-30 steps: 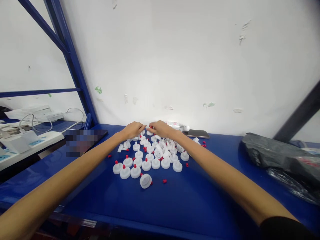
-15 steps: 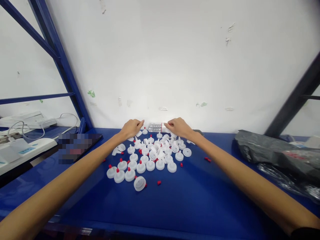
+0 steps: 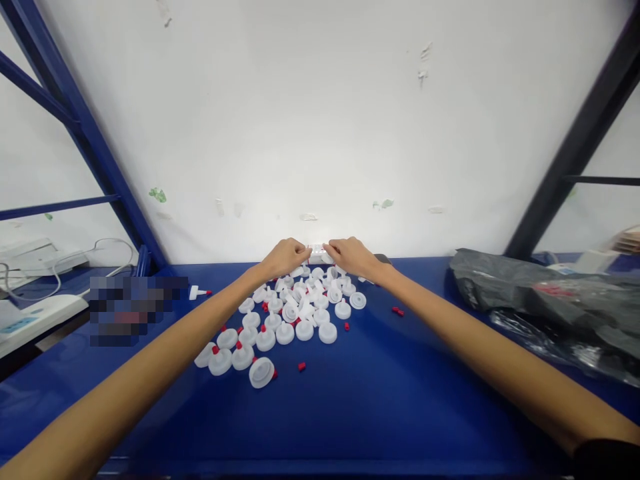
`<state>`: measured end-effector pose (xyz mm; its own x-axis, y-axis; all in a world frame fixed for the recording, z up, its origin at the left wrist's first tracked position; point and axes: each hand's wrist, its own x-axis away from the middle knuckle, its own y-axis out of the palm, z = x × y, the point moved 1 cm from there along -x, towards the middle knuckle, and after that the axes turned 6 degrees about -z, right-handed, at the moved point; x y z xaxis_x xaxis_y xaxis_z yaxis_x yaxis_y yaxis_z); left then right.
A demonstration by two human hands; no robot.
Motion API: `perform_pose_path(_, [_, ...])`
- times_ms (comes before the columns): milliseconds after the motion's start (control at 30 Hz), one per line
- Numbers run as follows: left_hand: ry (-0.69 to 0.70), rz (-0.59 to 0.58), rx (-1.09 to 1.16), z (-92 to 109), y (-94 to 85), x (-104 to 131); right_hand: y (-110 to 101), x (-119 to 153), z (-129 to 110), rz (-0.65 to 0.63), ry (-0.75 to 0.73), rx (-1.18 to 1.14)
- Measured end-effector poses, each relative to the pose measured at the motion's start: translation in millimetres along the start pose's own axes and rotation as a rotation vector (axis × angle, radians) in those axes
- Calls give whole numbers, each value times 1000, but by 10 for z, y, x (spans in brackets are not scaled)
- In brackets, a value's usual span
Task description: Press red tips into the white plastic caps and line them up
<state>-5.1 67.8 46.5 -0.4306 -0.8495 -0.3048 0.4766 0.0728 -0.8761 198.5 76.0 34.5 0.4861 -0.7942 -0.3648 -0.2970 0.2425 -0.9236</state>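
A clear bottle with a white label (image 3: 319, 251) lies on its side at the back of the blue table, against the wall. My left hand (image 3: 289, 257) is closed on its left end, and my right hand (image 3: 350, 255) grips the right end. In front of both hands spreads a pile of white plastic caps (image 3: 305, 293) with nozzles, several of them tipped with red. One cap (image 3: 261, 373) lies at the near edge of the pile with its hollow side showing. Small red pieces (image 3: 301, 367) are scattered around.
Grey and clear plastic bags (image 3: 525, 287) lie on the right of the blue table (image 3: 380, 413). At the left are a white power strip (image 3: 45, 320), cables and a blurred-out object (image 3: 135, 310). Blue posts (image 3: 100, 133) stand before the white wall (image 3: 310, 120).
My left hand has moved right and closed on the bottle's left end. A white cap with a red tip now shows left of my left forearm. The view has shifted slightly right.
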Motion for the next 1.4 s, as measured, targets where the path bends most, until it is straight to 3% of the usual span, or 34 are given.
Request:
perform_pose_path(400, [58,-97,53,168,304,-178,32,-72,173,-3,43,-19])
perform_pose_path(833, [100,-124,69,238,351,-256,1,-77,257,-79,111,-15])
perform_pose_path(967, [75,-150,61,276,254,-259,-75,-53,249,-126,105,16])
perform_pose_path(1133, [20,-139,-13,270,-11,-217,-78,-46,272,-227,116,43])
perform_pose_path(1267, [-63,-147,-156,132,-284,-119,-96,-10,263,-241,124,64])
perform_pose_path(1400, [-186,-283,-261,-107,-607,135,-197,28,89,-160,88,94])
